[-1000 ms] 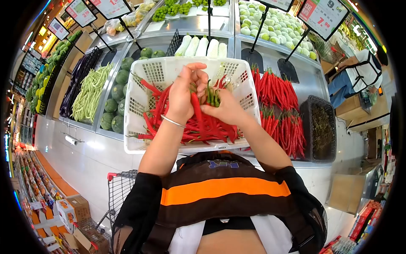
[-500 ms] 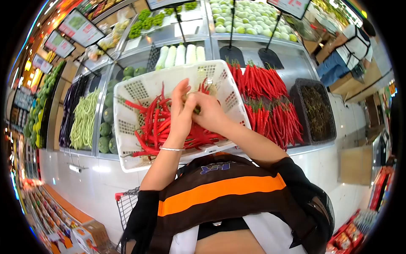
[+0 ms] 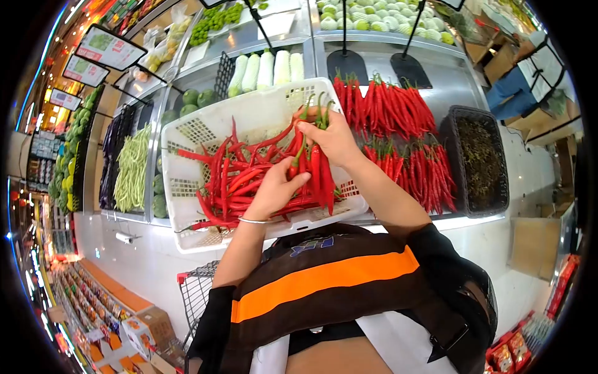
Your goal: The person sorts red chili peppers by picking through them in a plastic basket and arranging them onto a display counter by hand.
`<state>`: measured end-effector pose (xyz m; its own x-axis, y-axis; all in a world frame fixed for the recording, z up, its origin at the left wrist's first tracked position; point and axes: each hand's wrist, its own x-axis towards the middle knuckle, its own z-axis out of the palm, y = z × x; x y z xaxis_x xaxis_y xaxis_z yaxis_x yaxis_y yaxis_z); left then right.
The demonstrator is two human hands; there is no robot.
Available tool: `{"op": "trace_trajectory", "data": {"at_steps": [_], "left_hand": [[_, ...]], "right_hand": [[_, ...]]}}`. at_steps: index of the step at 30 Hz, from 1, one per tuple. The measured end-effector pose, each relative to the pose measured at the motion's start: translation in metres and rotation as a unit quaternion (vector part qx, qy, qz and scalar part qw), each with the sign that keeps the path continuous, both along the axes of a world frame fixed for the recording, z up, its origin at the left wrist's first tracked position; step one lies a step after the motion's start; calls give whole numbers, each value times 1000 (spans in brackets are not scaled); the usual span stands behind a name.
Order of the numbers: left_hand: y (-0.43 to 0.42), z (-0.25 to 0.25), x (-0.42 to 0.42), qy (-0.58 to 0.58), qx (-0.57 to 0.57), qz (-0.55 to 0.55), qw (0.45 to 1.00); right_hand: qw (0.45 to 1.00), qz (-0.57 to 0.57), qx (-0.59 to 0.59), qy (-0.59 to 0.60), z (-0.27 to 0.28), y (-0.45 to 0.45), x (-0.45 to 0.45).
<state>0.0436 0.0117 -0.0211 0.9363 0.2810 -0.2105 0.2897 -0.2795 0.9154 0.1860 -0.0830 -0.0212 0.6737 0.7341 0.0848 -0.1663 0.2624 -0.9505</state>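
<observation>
A white plastic basket (image 3: 249,112), tilted and perforated, holds a loose pile of red chili peppers (image 3: 240,177). My right hand (image 3: 333,134) grips several red chilies (image 3: 321,181) by their green stems, and their tips hang down over the basket's right part. Lower and to the left, my left hand (image 3: 277,187), with a bangle on the wrist, pinches a red chili near its stem, close beside that bunch. Right of the basket, rows of red chilies (image 3: 398,112) lie on the metal display.
A dark crate (image 3: 476,162) of brownish produce stands at the right. Green beans (image 3: 132,171) and dark long vegetables lie at the left, pale gourds (image 3: 266,71) behind the basket. A shopping cart (image 3: 196,293) is at lower left. Another person (image 3: 520,81) stands at upper right.
My hands, earlier together above the basket, have moved apart. My right hand now holds a bunch upright by the stems, and my left hand has dropped lower.
</observation>
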Motion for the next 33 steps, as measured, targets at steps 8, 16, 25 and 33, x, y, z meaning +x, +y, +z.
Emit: {"op": "trace_trajectory", "data": {"at_steps": [8,16,25,33], "left_hand": [[-17,-22,1,-17,11,38,999],[-9,-31,8,-129,-91,126,979],[-10,-25,3,-68,-21,89,993],[-16,-16,8,8,21,-24,999]], "right_hand": [[997,-44,16,64,-34,3,-4],[1000,-17,-2,15,-36,-2,-17],[999,-42,8,0,-48,-13,1],[994,-30,30,96,-47,-30,10]]}}
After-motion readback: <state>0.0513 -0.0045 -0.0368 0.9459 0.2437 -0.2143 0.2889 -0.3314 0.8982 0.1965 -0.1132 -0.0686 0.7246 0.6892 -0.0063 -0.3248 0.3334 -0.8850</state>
